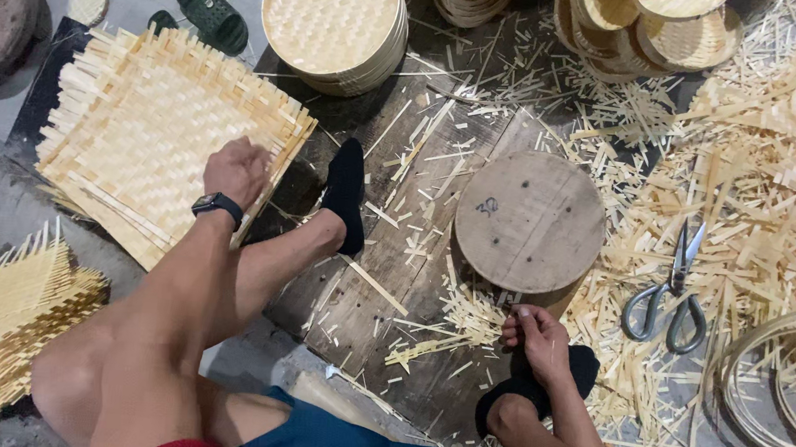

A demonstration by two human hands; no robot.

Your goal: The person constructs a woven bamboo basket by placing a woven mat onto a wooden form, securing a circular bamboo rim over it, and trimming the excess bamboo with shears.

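The person sits low over a dark plank floor point(385, 278), knees up, feet in black socks. The left hand point(238, 170), a black watch point(218, 206) on its wrist, rests on the near corner of a stack of square woven mats point(146, 125) at the upper left of the frame, fingers curled down onto the weave; whether they pinch a strip I cannot tell. The right hand point(538, 338), at lower right, is closed in a loose fist on thin bamboo strips just under the edge of a round wooden disc point(529, 220) at centre. Scissors point(673, 291) lie well apart to the right on a heap of bamboo offcuts point(769, 182). Round woven trays point(334, 22) are stacked at the top, more mats point(14, 320) at lower left, and hoops point(775, 385) at the lower right edge.
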